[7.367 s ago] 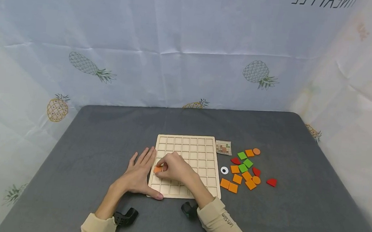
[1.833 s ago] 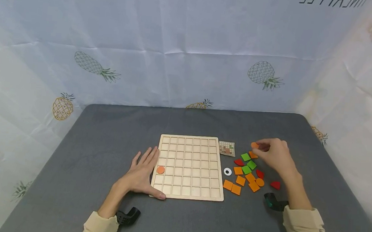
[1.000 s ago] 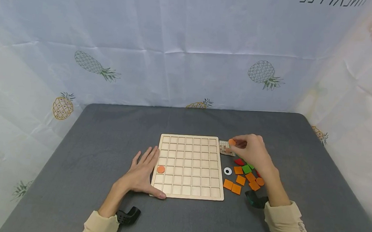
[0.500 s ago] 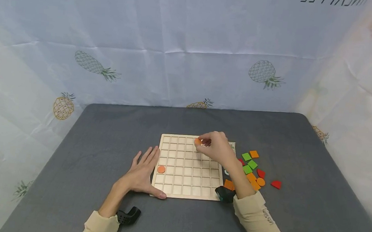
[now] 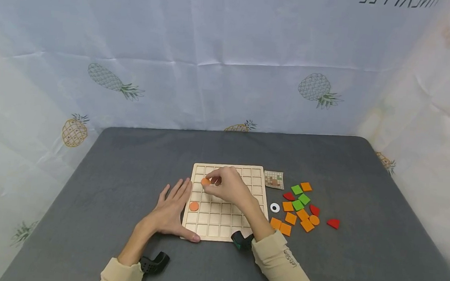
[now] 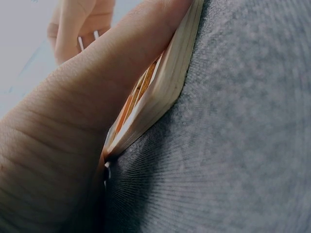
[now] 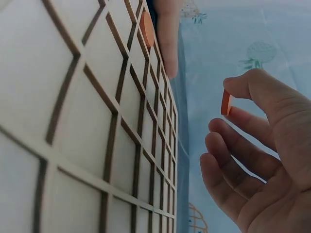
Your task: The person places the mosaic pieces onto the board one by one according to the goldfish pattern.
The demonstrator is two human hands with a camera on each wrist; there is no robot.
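Observation:
A wooden grid board (image 5: 213, 233) lies on the dark cloth. One orange disc (image 5: 194, 206) sits in a cell of its leftmost column. My left hand (image 5: 170, 209) rests with spread, straight fingers along the board's left edge, its thumb at the near-left corner. Over the upper left of the grid, my right hand (image 5: 229, 186) pinches a second orange disc (image 5: 205, 181) between thumb and index finger. The right wrist view shows this pinched disc (image 7: 226, 102) held on edge, apart from the board's surface. In the left wrist view, my left hand (image 6: 82, 87) lies against the board's side (image 6: 165, 90).
Right of the board are a small printed card (image 5: 274, 179), a white ring with a black centre (image 5: 274, 208), several orange squares (image 5: 286, 229), green squares (image 5: 297, 190), red pieces (image 5: 333, 223) and another orange disc (image 5: 314, 220). A pineapple-printed curtain (image 5: 213, 91) hangs behind the table.
My right hand picked up the second orange disc from the loose pieces and carried it left, over the card and across the board. The first disc was released in its cell. My left hand stays put.

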